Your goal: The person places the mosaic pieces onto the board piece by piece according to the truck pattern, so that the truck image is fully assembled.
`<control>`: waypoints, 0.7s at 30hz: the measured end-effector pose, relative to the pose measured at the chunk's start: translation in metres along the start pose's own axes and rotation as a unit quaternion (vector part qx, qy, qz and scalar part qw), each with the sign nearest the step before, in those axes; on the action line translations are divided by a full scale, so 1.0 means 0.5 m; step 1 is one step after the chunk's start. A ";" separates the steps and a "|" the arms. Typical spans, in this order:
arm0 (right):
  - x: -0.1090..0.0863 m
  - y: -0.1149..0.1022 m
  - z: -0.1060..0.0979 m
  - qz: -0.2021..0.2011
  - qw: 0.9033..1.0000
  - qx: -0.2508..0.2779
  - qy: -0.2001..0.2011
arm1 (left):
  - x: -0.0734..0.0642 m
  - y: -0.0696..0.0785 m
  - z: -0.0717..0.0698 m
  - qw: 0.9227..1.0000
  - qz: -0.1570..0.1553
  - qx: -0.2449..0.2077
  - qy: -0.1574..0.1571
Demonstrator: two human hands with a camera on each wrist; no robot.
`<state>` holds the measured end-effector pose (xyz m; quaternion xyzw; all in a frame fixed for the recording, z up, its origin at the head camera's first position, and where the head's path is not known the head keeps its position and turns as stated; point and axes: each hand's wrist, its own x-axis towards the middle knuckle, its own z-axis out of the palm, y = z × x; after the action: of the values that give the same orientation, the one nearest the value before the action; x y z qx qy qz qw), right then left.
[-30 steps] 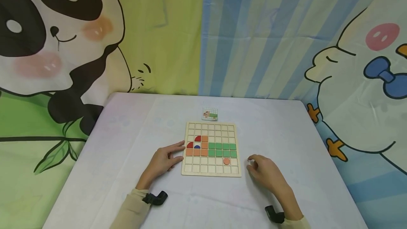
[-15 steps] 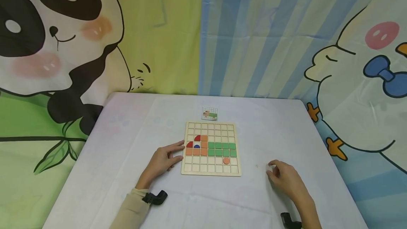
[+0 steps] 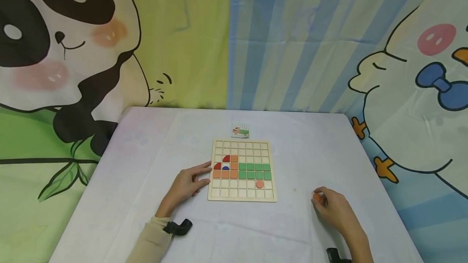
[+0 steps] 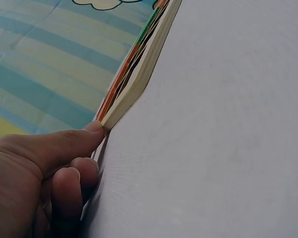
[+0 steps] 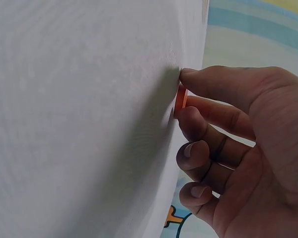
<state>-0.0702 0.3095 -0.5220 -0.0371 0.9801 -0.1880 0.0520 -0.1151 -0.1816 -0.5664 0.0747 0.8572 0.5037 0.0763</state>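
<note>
A wooden grid board [image 3: 241, 199] lies on the white cloth with orange, red, blue and green pieces set in its squares. A round orange piece [image 3: 259, 184] sits in its lower right part. My left hand [image 3: 184, 188] touches the board's left edge with extended index finger and thumb; in the left wrist view the thumb [image 4: 64, 146] meets the rim. Right of the board, my right hand [image 3: 336, 210] pinches a small orange piece [image 3: 317, 197] between thumb and fingertips, close above or on the cloth. In the right wrist view only the piece's thin edge [image 5: 180, 100] shows.
A small picture card [image 3: 240, 130] with a gridded coloured figure lies behind the board. The white-covered table [image 3: 175, 133] ends at a cartoon-printed curtain [image 3: 285, 39] behind and at the sides. Black cameras [image 3: 179, 227] are strapped to the wrists.
My right hand has moved right, away from the board, and an orange piece now shows between its fingers. My left hand stays at the board's edge.
</note>
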 end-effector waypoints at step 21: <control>-0.009 0.015 0.001 0.022 1.000 -0.006 0.001 | 0.000 0.001 -0.002 1.000 0.000 0.004 -0.002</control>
<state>-0.0659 0.3168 -0.5248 -0.0157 0.9818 -0.1810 0.0548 -0.1151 -0.1824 -0.5655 0.0756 0.8591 0.5001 0.0779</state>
